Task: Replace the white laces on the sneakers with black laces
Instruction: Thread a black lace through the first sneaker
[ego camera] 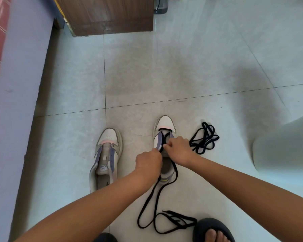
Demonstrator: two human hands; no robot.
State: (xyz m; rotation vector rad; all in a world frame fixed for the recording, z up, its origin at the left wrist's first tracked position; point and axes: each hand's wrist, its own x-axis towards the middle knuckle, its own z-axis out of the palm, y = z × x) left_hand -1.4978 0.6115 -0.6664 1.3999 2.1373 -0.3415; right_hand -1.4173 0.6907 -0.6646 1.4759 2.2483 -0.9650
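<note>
Two white sneakers with purple eyelet strips stand on the tiled floor, toes pointing away. The left sneaker [108, 154] has no lace. The right sneaker [164, 126] has a black lace [157, 203] crossing its lowest eyelets; the lace's long ends trail over the heel toward me. My left hand [148, 162] pinches the purple eyelet strip on the shoe's left side. My right hand [179, 151] pinches the black lace at the tongue. A second black lace [205, 138] lies bunched on the floor to the right of that shoe. No white laces are visible.
A wooden cabinet [108, 14] stands at the back. A purple wall [17, 102] runs along the left. A pale rounded object [283, 151] sits at the right edge. My feet in dark slippers [213, 231] are at the bottom.
</note>
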